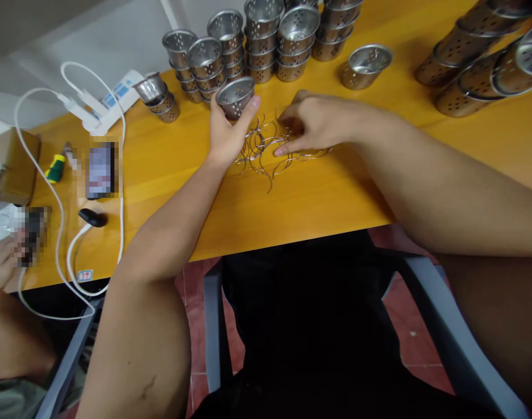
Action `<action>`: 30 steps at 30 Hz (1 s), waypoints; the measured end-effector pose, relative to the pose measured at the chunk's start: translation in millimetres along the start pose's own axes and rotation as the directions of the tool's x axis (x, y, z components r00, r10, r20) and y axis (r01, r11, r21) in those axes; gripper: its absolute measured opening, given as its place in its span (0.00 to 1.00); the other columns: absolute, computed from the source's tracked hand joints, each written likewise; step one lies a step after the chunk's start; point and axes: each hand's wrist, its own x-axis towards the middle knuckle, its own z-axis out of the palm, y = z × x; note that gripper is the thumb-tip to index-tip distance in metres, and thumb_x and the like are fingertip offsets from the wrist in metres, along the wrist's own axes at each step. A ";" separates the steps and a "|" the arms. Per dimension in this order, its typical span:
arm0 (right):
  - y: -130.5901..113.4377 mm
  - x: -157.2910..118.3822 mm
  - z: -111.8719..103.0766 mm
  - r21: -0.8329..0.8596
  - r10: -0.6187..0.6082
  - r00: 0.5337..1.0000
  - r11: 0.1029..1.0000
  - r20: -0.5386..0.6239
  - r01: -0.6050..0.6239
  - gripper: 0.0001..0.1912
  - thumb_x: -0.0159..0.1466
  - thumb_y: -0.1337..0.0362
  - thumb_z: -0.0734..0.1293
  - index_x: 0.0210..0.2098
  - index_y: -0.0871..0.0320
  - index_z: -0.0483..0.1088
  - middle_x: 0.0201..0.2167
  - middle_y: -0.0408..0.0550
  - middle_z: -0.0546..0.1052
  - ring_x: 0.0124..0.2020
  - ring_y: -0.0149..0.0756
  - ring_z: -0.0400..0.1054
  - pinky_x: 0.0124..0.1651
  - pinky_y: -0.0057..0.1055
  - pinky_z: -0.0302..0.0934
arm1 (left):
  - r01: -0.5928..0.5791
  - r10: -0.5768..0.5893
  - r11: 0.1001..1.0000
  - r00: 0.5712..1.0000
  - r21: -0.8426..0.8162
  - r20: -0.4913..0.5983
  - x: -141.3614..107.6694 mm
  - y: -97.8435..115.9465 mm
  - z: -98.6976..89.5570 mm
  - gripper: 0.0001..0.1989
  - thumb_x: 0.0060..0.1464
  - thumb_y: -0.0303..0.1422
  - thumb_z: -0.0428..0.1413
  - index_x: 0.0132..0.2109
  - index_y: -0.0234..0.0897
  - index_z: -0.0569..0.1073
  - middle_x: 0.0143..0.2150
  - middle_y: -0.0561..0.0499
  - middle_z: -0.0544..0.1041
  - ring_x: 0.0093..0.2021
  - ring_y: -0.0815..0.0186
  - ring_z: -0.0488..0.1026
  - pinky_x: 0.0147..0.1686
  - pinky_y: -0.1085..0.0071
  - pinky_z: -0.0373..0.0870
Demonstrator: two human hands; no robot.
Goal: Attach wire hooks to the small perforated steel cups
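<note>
left hand [225, 131]: closed on a perforated metal cup [235, 103], thumb on its right wall, fingers round the left. grip spread about one cup wide, no slack visible. cup mouth faces up, long axis near vertical; held just left of and beyond the wire pieces [260, 145].

right hand [307, 119]: palm down over the right part of the wire pile, thumb apart from the curled fingers, moderate gap between. can't tell if a wire is caught behind the fingers.

wires: thin curved lengths, tangled on the table [170, 186] between the hands, arcs pointing every which way, no common axis.

around the grip: stacked cups [261, 45] just beyond the left hand, mouths up; loose cup [365, 68] beyond the right hand, also mouth up; phone [100, 170] well left of the left hand.
</note>
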 end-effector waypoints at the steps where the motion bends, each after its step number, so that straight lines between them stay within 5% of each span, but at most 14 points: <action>1: 0.8 2.0 3.9 -0.014 -0.013 1.000 1.000 0.029 0.014 0.22 0.57 0.52 0.88 0.35 0.52 0.75 0.31 0.45 0.75 0.37 0.43 0.71 0.50 0.42 0.71 | 0.018 -0.019 1.000 0.999 -0.008 -0.029 -0.8 4.1 1.3 0.37 0.45 0.73 0.67 0.55 0.65 0.69 0.53 0.60 0.82 0.51 0.55 0.75 0.48 0.49 0.77; 5: -8.4 7.4 14.6 -0.153 0.045 0.998 0.988 0.053 -0.036 0.09 0.64 0.68 0.80 0.39 0.52 0.79 0.35 0.46 0.79 0.32 0.41 0.70 0.44 0.41 0.67 | -0.003 0.003 1.000 1.000 0.015 -0.028 -2.9 10.5 3.6 0.37 0.44 0.72 0.68 0.55 0.64 0.70 0.52 0.58 0.83 0.47 0.55 0.75 0.40 0.51 0.76; 8: -17.2 6.7 16.6 -0.206 0.047 0.999 0.978 0.015 -0.043 0.08 0.65 0.71 0.77 0.37 0.52 0.78 0.34 0.46 0.80 0.33 0.43 0.71 0.44 0.42 0.68 | -0.132 0.128 0.990 0.990 0.053 0.061 -0.6 -1.4 1.7 0.29 0.57 0.61 0.67 0.59 0.65 0.67 0.55 0.56 0.82 0.52 0.53 0.79 0.48 0.48 0.76; 12: -28.3 3.1 12.6 -0.271 0.027 0.999 0.962 0.020 -0.021 0.07 0.66 0.72 0.73 0.39 0.54 0.78 0.37 0.49 0.81 0.35 0.44 0.73 0.42 0.39 0.67 | -0.141 0.139 0.990 0.985 0.014 0.106 2.2 -13.7 -0.1 0.27 0.59 0.56 0.66 0.61 0.68 0.66 0.56 0.57 0.82 0.59 0.51 0.78 0.59 0.45 0.75; 19: -41.1 0.1 -4.0 -0.111 0.056 0.998 0.992 -0.032 -0.060 0.10 0.65 0.77 0.73 0.41 0.55 0.79 0.36 0.47 0.82 0.31 0.40 0.73 0.40 0.37 0.68 | -0.050 0.051 0.999 0.998 -0.014 0.035 -2.5 12.7 5.5 0.34 0.45 0.64 0.72 0.54 0.61 0.70 0.53 0.55 0.83 0.56 0.50 0.79 0.60 0.45 0.77; 24: -40.2 -0.8 -7.2 -0.020 -0.022 0.999 1.000 -0.032 0.021 0.11 0.65 0.78 0.72 0.42 0.56 0.79 0.35 0.46 0.81 0.32 0.38 0.72 0.38 0.33 0.67 | -0.045 0.043 0.997 0.998 0.061 0.038 -6.4 33.2 5.9 0.37 0.42 0.74 0.66 0.52 0.64 0.69 0.50 0.60 0.84 0.52 0.53 0.79 0.60 0.43 0.77; 30: -43.0 -1.9 -6.9 -0.002 -0.088 0.994 0.996 -0.070 0.088 0.09 0.64 0.77 0.72 0.41 0.59 0.79 0.37 0.46 0.80 0.31 0.36 0.70 0.39 0.33 0.66 | -0.090 0.083 0.992 0.994 0.092 0.078 -4.1 16.2 4.7 0.32 0.48 0.64 0.68 0.55 0.67 0.67 0.53 0.58 0.83 0.55 0.49 0.80 0.60 0.41 0.77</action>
